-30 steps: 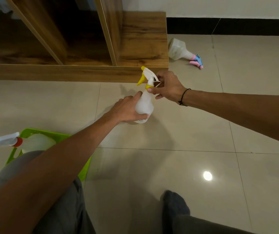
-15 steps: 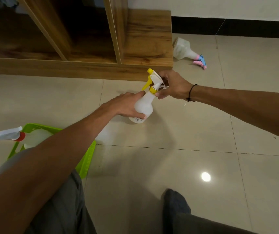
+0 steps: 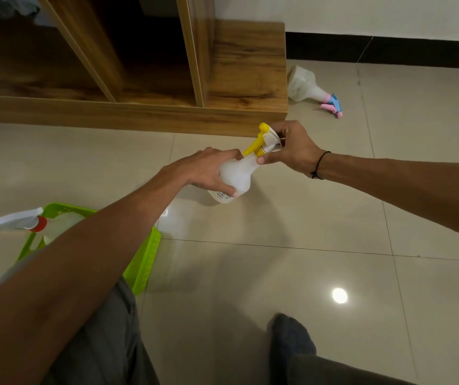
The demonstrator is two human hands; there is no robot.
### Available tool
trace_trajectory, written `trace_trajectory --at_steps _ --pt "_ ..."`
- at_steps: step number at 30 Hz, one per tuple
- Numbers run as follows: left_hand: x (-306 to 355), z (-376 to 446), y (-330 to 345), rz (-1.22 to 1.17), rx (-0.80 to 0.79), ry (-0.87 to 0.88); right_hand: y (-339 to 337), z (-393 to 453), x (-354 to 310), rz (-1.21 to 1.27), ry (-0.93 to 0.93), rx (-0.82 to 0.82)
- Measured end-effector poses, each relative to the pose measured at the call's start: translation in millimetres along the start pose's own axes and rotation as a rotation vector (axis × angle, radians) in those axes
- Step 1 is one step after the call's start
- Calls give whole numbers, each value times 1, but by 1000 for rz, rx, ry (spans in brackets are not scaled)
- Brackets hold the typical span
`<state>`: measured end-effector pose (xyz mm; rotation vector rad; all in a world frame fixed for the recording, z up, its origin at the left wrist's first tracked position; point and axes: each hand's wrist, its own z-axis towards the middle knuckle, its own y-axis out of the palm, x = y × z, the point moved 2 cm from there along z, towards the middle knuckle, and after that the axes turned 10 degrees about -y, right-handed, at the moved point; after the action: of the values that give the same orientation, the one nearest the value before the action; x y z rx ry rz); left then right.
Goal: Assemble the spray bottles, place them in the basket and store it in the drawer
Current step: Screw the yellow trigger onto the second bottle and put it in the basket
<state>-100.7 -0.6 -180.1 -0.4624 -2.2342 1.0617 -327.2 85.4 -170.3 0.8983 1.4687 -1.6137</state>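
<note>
A white spray bottle [image 3: 238,175] with a yellow trigger head [image 3: 263,140] is held tilted just above the floor tiles. My left hand [image 3: 208,169] wraps around its body. My right hand [image 3: 292,148] grips the white and yellow head at the bottle's neck. A green basket [image 3: 146,254] sits at the lower left, partly hidden by my left arm; in it lies a white bottle with a red collar [image 3: 36,223]. A third bottle with a pink and blue head [image 3: 310,88] lies on its side at the back right.
A wooden cabinet [image 3: 247,76] with open compartments stands behind the bottle along the floor. My knee [image 3: 106,337] and a socked foot [image 3: 289,337] are in the foreground. Glossy tiles stretch to the right toward a dark skirting board [image 3: 389,50].
The yellow-headed bottle has tipped further over and lifted off the floor. Both hands have stayed on it, the right one working at the head.
</note>
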Motion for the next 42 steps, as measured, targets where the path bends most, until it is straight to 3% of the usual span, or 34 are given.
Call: trace_trajectory --at_steps 4,8,17,23,32,37,40,42 --pt "-1 -3 -3 -61 -33 29 0 -3 -4 31 5 -1" --pt "3 -6 -4 -54 36 30 -3 -1 -23 -34 -35 -6" --pt "16 -10 -8 96 308 -32 3 -11 -20 196 149 238" --pt "26 -11 -5 161 429 -53 5 -10 -17 285 390 378" --pt "26 -14 -10 222 591 -66 4 -9 -24 471 323 228" --pt "13 -15 -16 -111 585 -27 -2 -6 -22 425 205 287" --pt "5 -13 -22 -607 435 -156 -8 -5 -24 404 134 293" --pt "-4 -10 -22 -1013 218 -318 -8 -4 -26 387 92 281"
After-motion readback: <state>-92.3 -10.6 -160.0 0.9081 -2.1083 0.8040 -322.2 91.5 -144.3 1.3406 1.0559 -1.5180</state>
